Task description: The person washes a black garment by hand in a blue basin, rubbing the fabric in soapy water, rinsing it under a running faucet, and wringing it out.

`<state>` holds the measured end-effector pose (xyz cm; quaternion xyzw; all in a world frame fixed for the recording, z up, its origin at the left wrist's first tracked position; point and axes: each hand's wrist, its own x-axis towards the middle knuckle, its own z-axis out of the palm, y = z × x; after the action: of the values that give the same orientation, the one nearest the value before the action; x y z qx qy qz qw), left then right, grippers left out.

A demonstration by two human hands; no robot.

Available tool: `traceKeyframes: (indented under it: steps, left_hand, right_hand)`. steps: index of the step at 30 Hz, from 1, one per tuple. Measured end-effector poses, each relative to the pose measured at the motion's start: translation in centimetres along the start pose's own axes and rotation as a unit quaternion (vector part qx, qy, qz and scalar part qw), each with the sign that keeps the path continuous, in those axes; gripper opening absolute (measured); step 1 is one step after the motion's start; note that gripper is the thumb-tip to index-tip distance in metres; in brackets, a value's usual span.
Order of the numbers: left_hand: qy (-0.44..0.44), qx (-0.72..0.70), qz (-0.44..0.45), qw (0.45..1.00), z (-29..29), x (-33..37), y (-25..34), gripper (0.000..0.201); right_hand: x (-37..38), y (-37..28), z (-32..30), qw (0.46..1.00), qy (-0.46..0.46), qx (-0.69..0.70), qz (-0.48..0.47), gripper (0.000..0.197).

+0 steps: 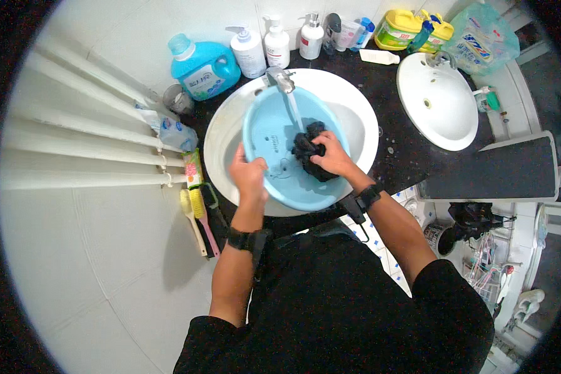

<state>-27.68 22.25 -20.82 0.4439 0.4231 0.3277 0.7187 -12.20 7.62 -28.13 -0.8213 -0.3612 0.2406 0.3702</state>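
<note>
A light blue plastic basin [274, 118] rests in the white sink [221, 124], under the metal faucet [281, 79]. Water streams from the faucet into the basin, beside a bunched black cloth [307, 144]. My right hand [333, 156] is closed on that cloth, over the basin's right half. At the left rim, my left hand [249, 172] grips the basin's edge, thumb on the inside. What kind of cloth it is cannot be made out, as it is crumpled and partly under my fingers.
A blue detergent jug [204, 70] and several pump bottles [248, 52] line the wall behind the sink. Two brushes [201, 218] lie at the left. Farther right are a second, smaller sink [442, 109] and yellow jugs [397, 30] on the black counter [393, 134].
</note>
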Motion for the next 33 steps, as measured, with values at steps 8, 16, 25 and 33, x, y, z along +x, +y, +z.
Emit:
traceKeyframes:
  steps: [8,16,25,33]
  left_hand:
    - [0.019,0.120,0.014,0.993,0.9,0.5,-0.9,0.051]
    - [0.030,0.107,0.012,0.994,0.3,0.1,-1.1,0.055]
    - [0.022,0.097,0.021,0.995,0.9,0.1,-1.6,0.062]
    - [0.002,0.076,0.048,0.996,0.6,1.1,-2.4,0.057]
  right_hand:
    - [3.5,-3.3,2.3,0.954,-0.077,-0.190,0.220,0.074]
    - [7.6,-0.2,6.2,0.922,-0.033,-0.364,0.124,0.064]
    - [8.1,-0.7,4.0,0.975,-0.083,-0.200,-0.053,0.047]
    - [-1.2,-4.6,-3.5,0.998,-0.052,-0.017,0.007,0.059]
